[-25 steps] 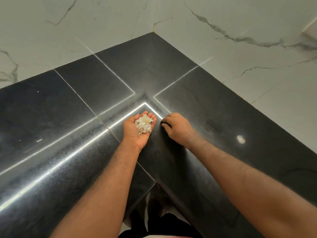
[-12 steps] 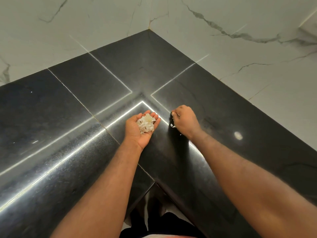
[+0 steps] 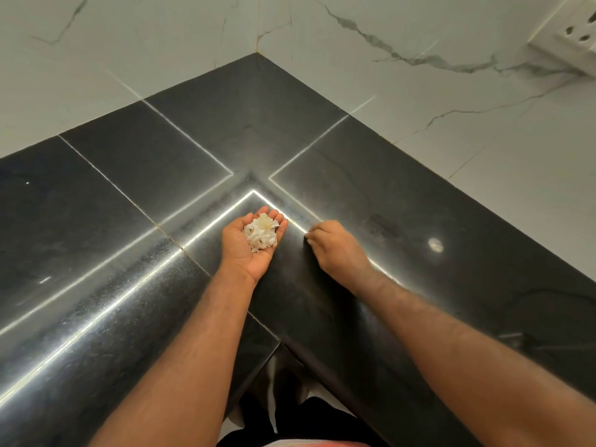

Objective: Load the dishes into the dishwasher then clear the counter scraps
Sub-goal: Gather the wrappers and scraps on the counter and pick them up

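Observation:
A pile of pale, papery scraps lies in the cupped palm of my left hand, which is held palm up just above the black stone counter. To the right of it, my right hand rests knuckles up on the counter with its fingers curled and the fingertips pressed together at the surface. Whether a scrap is pinched between them is hidden. The two hands are a short gap apart.
The counter forms an L-shaped corner against white marble walls. A white wall socket sits at the upper right. A small pale spot shows on the counter right of my right hand. The counter's front edge is near my body.
My right hand has slid down and to the left along the counter toward my left hand. The left hand keeps holding the scraps in about the same place.

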